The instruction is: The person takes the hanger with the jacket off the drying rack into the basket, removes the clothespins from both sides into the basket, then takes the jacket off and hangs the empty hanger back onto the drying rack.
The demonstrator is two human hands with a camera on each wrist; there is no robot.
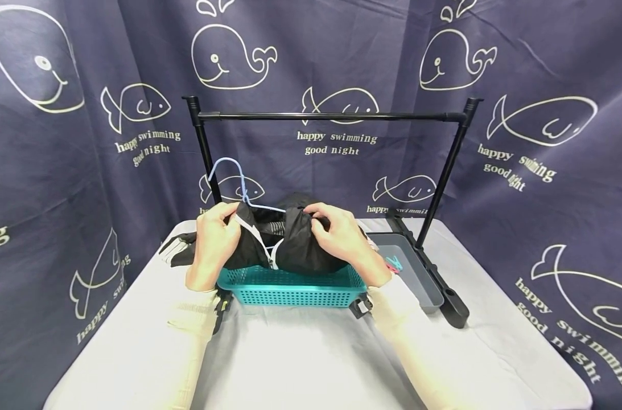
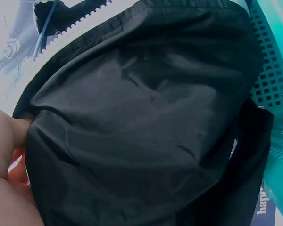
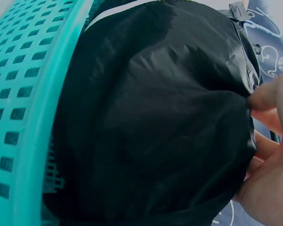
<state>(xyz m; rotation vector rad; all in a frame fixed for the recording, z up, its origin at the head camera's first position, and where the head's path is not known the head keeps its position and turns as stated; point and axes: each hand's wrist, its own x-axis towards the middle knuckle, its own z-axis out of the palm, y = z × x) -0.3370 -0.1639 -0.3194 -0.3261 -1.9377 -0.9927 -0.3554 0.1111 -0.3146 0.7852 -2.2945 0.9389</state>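
Note:
Both hands hold up a black jacket (image 1: pixel 311 245) with a white front zipper, partly unzipped at the collar. My left hand (image 1: pixel 215 236) pinches its left edge beside the zipper, thumb on the cloth in the left wrist view. With thumb and fingers, my right hand (image 1: pixel 341 233) grips the fabric on the other side. A light blue hanger (image 1: pixel 243 182) sits inside the neck opening, its hook sticking up and leaning left. Below the jacket stands a teal perforated basket (image 1: pixel 297 296), its inside largely covered by the cloth. A sleeve with white stripes hangs out at the left.
Behind the jacket rises a black garment rack (image 1: pixel 331 117) with a horizontal bar. A grey tray (image 1: pixel 428 285) at the right holds small pink and blue clips (image 1: pixel 394 263), next to the rack's foot (image 1: pixel 454 310). Everything stands on a white-covered table (image 1: pixel 285 364); a patterned curtain surrounds it.

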